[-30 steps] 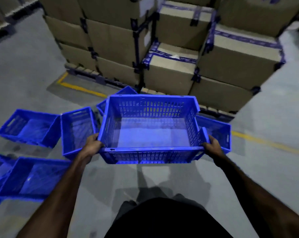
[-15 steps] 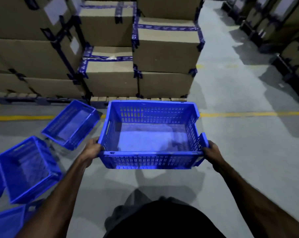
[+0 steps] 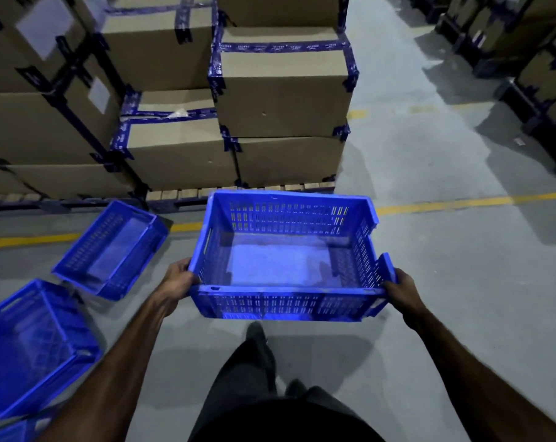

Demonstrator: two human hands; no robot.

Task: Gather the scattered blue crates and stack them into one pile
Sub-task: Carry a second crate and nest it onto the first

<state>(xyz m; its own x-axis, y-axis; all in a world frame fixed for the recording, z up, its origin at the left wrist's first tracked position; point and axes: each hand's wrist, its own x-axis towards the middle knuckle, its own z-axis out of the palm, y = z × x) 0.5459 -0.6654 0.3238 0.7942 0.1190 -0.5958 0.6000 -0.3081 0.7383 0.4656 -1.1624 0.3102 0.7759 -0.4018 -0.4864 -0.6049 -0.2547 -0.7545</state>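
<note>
L hand [image 3: 176, 279] & R hand [image 3: 402, 290] both clenched on blue crate [image 3: 286, 256] ends, held off floor.

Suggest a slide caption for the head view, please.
Both hands carry an empty blue crate past stacked cardboard boxes.

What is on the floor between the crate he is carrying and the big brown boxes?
Nothing much. In the head view, only bare grey floor and a yellow line lie between the held crate and the boxes on their pallet.

Empty blue slatted crate [image 3: 286, 260] aloft, level; two more crates [image 3: 111, 250] tilted on floor, left.
</note>
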